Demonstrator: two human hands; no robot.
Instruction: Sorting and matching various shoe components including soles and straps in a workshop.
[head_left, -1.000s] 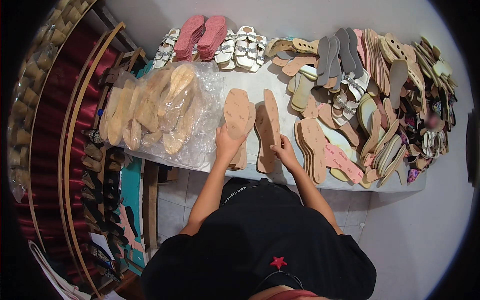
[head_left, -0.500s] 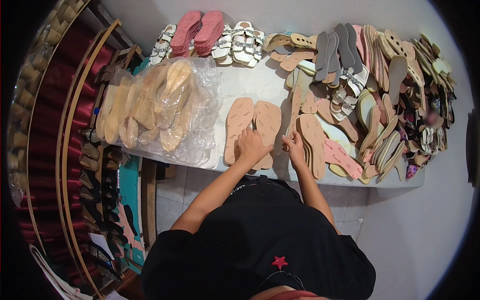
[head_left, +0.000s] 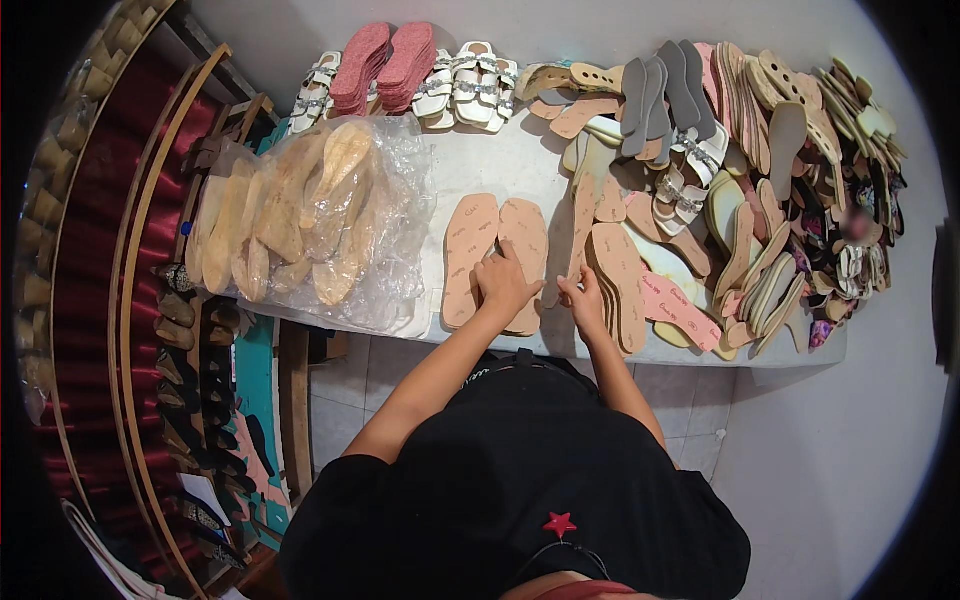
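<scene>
We see the left hand [head_left: 507,285] palm down, to the right of the clear plastic bag [head_left: 405,165], its fingers loosely spread and the index finger reaching farthest forward. It presses on a pair of tan insoles, lying across their inner edges without closing around either one. We find the right hand [head_left: 586,300] farther to the right of the bag, half curled, with thumb and forefinger close together at the near end of a narrow-looking tan insole [head_left: 582,225]. We cannot tell whether those fingertips pinch it or only touch it.

The pair lies on the pale table [head_left: 490,160], just right of the bag: we count a left insole [head_left: 468,270], nearer the bag, and a right insole [head_left: 523,225], close alongside. Both have broad, rounded far ends, slimmer middles and small dark marks scattered over a smooth surface. The left hand covers part of the right insole.

Well to the right of the bag we see a fanned stack of matching insoles [head_left: 620,280]. Wooden-looking soles [head_left: 345,160] show through the bag, and behind it we see thick pink insoles [head_left: 408,65] and white sandals [head_left: 475,85].
</scene>
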